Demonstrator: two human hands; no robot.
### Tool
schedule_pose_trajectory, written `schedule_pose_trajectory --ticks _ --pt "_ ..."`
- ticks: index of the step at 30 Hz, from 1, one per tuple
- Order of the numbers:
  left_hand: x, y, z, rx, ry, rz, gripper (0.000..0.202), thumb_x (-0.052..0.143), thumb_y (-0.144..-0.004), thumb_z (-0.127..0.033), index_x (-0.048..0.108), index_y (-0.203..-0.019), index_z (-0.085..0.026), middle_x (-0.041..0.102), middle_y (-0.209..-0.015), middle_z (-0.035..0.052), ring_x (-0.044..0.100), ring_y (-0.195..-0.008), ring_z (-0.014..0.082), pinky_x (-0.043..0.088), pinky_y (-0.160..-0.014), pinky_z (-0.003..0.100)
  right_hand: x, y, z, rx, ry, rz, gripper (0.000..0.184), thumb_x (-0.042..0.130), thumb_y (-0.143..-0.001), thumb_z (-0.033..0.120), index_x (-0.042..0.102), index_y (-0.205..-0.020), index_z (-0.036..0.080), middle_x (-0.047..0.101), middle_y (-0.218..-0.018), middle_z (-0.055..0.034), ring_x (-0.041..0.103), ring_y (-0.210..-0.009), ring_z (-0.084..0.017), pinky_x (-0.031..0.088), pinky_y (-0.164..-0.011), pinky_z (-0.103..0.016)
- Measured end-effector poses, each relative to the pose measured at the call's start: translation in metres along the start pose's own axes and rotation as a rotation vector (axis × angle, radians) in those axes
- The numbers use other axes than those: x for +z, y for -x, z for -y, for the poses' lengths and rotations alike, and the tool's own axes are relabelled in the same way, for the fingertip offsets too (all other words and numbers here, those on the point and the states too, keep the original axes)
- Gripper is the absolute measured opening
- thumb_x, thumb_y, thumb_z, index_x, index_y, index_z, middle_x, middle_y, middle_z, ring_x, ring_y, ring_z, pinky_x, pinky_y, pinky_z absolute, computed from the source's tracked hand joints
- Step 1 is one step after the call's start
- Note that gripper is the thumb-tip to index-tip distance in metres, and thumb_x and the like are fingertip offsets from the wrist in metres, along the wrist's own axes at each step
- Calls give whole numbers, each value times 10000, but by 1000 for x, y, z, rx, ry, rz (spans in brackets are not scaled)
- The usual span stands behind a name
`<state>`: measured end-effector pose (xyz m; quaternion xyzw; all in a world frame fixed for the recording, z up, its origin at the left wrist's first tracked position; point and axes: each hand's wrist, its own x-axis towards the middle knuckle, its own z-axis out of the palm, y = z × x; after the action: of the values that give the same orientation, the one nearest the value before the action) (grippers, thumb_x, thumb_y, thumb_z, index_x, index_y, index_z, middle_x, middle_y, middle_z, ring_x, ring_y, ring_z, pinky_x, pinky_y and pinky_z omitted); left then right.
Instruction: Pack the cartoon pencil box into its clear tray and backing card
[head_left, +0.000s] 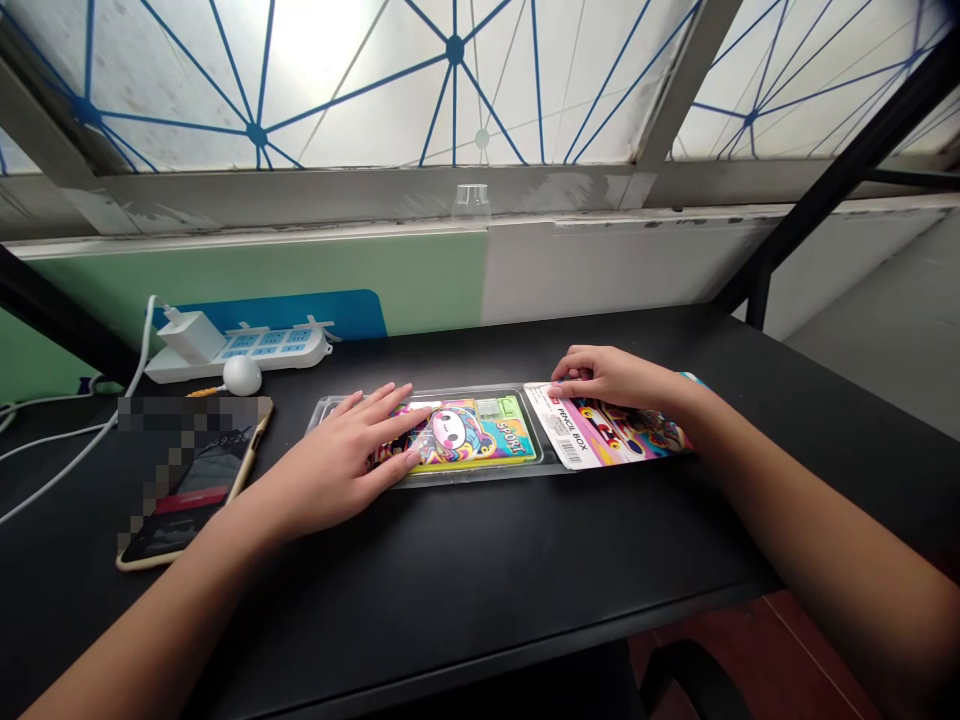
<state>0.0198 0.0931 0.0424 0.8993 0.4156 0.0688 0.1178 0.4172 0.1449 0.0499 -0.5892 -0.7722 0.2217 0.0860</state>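
Note:
A colourful pencil box (480, 432) with a cartoon face and the word SPORT lies in a clear plastic tray (550, 452) on the desk. Across its left part rests my left hand (367, 440), flat with the fingers spread. To the right, a printed cardboard sheet (574, 440) marked PENCIL BOX, with a barcode, overlaps or meets the tray's right end. My right hand (600, 378) has its fingers curled at the sheet's upper left corner, thumb and fingertips pinching there. The wrist and hand cover part of the sheet's far side.
A phone (199, 490) lies left of my left forearm. Behind it are a white power strip (277, 350) with a plugged-in charger (193, 337), a round white object (242, 377) and a white cable (139, 370). The black desk (480, 570) ends at a front edge.

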Motion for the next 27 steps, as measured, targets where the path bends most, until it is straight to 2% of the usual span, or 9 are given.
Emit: schedule_pose_trajectory --ticks 9,14,17,21,24,27 --pt "-1 -1 0 4 -7 13 573 361 -1042 -594 393 -1574 -382 251 -1695 27 242 -1563 314 199 -1245 605 -6 5 2 -40 -7 -100 482 689 -773 724 759 -825 250 641 -999 -39 618 -797 -200 434 -671 -330" --pt "0 0 -3 -4 6 -13 571 387 -1035 -573 427 -1562 -355 295 -1683 48 264 -1556 328 212 -1241 609 7 3 19 -62 -21 -151 452 675 -799 684 747 -804 238 647 -970 -44 623 -795 -206 445 -689 -334" --pt "1 0 -8 -5 5 -21 566 380 -1039 -547 449 -1554 -323 307 -1678 81 265 -1556 327 213 -1237 617 23 0 36 -81 -43 -143 429 627 -852 651 749 -856 240 656 -979 -51 633 -816 -212 461 -715 -335" --pt "3 -2 -22 17 48 -21 564 404 -1032 -517 495 -1531 -270 318 -1671 123 243 -1561 344 206 -1234 630 36 -2 52 -106 -42 -126 430 606 -887 629 743 -1061 260 670 -1073 -69 649 -952 -245 487 -812 -349" --pt "4 -3 -37 46 180 -8 552 433 -1029 -513 493 -1530 -290 309 -1677 100 232 -1566 340 200 -1240 625 39 -3 60 -112 -29 -116 417 597 -911 581 722 -1133 251 666 -1138 -83 648 -1017 -256 489 -877 -367" --pt "4 -2 -47 26 402 -72 518 446 -1033 -523 512 -1506 -321 342 -1670 61 302 -1545 323 241 -1244 580 41 -4 64 -90 -26 -105 410 584 -919 559 716 -1139 239 663 -1167 -92 641 -1054 -268 481 -916 -385"
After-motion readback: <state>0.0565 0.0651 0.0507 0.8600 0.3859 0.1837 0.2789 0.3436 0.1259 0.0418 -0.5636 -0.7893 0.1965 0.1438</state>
